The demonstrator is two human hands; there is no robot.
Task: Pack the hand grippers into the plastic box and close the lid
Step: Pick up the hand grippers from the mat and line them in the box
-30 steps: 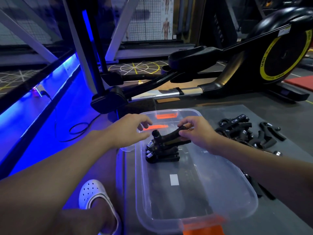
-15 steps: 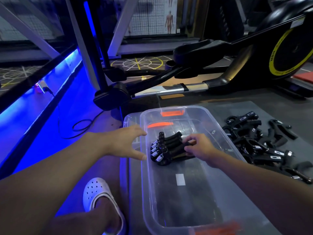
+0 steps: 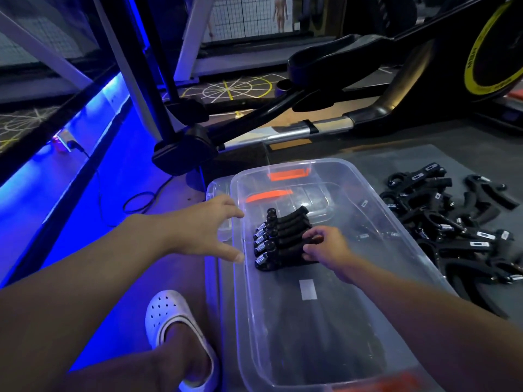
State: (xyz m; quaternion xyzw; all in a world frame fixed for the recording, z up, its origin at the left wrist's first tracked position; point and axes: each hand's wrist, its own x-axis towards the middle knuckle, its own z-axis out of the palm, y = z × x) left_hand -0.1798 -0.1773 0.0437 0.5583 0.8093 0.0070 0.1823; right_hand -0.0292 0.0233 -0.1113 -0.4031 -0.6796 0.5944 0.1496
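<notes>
Hand grippers (image 3: 278,239) held by right grip (image 3: 325,248) in box (image 3: 325,321).

Single head-worn wide-angle view, aimed forward and down, close above left hand (image 3: 206,227) and right hand (image 3: 325,247), both near frame centre.

Gym floor (image 3: 339,154) grey, blue strip light (image 3: 70,165) left, elliptical trainer (image 3: 368,89) behind, anatomy poster (image 3: 278,12)

Dim scene: blue strip light (image 3: 85,114) left of the plastic box (image 3: 334,168) is tinting the floor (image 3: 85,222); frame edges are bowing, box's near end blurring.
</notes>
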